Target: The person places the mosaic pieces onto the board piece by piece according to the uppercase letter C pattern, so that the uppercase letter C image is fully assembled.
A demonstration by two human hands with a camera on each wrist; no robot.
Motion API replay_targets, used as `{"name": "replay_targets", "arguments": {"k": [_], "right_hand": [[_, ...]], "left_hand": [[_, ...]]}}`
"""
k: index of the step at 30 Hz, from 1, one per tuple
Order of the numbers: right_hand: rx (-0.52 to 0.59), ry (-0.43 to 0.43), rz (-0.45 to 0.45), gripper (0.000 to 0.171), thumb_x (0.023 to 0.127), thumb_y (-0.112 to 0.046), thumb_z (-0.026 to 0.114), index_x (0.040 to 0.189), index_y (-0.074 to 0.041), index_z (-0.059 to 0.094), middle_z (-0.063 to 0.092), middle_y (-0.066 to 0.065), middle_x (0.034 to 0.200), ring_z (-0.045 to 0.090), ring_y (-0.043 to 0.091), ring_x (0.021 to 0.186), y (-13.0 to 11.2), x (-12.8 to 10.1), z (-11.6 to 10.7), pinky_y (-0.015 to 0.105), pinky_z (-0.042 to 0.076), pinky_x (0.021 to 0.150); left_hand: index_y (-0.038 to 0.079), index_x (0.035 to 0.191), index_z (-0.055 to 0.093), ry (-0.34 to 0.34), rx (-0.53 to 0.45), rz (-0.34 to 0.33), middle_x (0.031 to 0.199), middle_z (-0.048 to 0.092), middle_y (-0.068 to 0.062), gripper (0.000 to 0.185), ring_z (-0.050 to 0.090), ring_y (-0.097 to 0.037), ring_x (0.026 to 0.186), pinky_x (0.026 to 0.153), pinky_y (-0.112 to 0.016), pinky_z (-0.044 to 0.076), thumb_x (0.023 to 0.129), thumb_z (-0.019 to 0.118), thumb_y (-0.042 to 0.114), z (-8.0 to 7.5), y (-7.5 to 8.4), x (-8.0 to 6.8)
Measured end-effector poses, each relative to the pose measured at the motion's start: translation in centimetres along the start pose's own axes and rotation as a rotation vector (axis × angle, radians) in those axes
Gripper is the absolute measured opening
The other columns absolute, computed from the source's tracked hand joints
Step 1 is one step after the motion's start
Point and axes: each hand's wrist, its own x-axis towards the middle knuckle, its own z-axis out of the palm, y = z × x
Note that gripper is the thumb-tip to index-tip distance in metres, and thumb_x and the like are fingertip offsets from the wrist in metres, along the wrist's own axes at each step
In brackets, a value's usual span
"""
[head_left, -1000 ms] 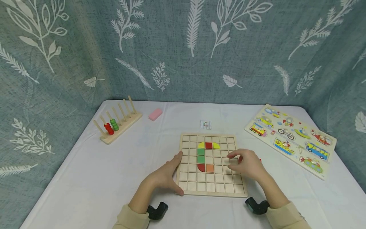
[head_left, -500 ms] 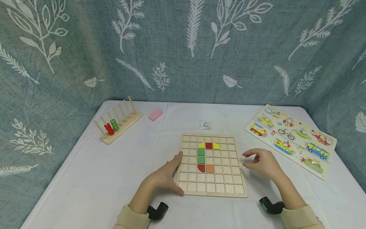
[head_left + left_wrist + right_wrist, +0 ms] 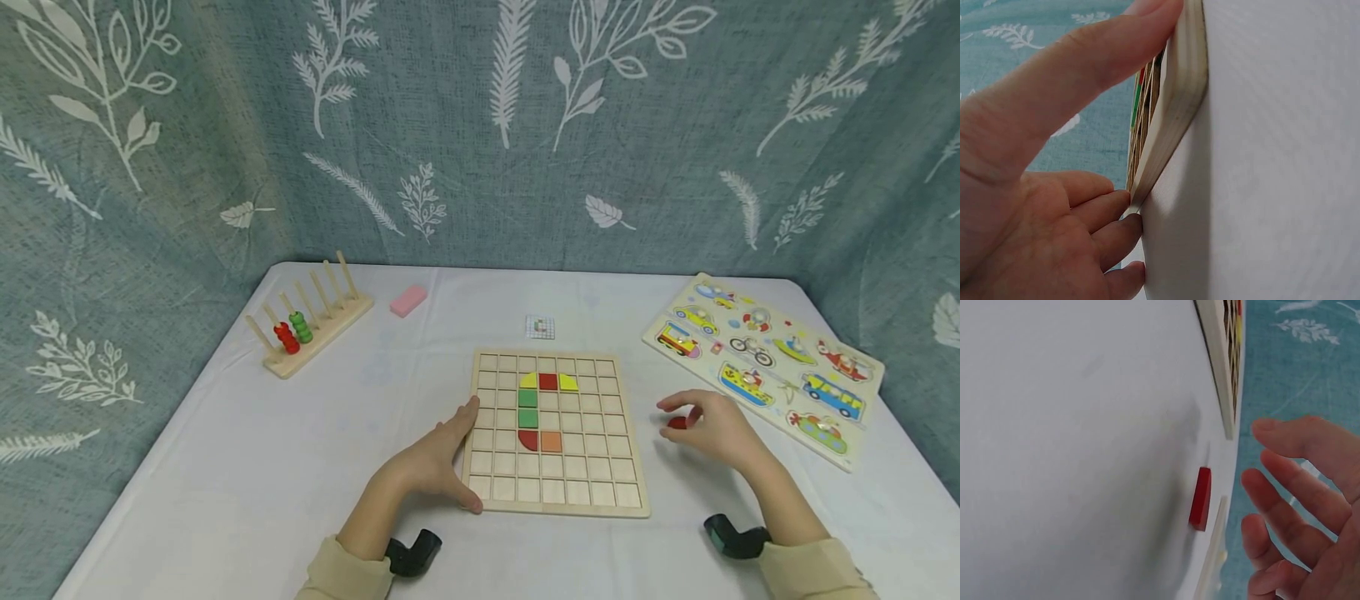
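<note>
A square wooden grid board point(image 3: 510, 493) lies on the table with several colored tiles in its cells: yellow, red, green and orange. My left hand point(image 3: 431, 458) rests against its near left corner, thumb point(image 3: 1110, 53) on the near edge and the other fingertips touching the left side. To the right of the board, my right hand point(image 3: 708, 427) hovers over a loose red piece point(image 3: 678, 422). In the right wrist view that red piece point(image 3: 1200, 499) lies on the cloth, apart from the loosely bent fingers. Nothing is between the right thumb and fingertips.
A small printed grid card point(image 3: 540, 327) lies behind the board. A vehicle picture puzzle point(image 3: 765, 367) is at the right. On the left stand a peg rack point(image 3: 322, 333) with red and green beads and a pink block point(image 3: 408, 300). A patterned curtain point(image 3: 480, 167) hangs behind.
My right hand has moved rightward from above the board to over the loose red piece beside it. The left hand and the tiles on the board have stayed in place.
</note>
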Motion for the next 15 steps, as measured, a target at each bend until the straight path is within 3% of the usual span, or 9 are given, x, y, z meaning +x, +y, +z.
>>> {"name": "replay_targets", "arguments": {"k": [15], "right_hand": [[-0.014, -0.076, 0.098, 0.031, 0.069, -0.009, 0.075, 0.100, -0.005, 0.069, 0.062, 0.011, 0.095, 0.045, 0.021, 0.074, 1.6, -0.1, -0.4, 0.029, 0.039, 0.056]], "left_hand": [[-0.004, 0.144, 0.011, 0.001, -0.003, 0.003, 0.149, 0.013, -0.020, 0.131, 0.013, -0.031, 0.137, 0.110, -0.048, 0.012, 0.044, 0.092, 0.024, 0.0, 0.0, 0.0]]}}
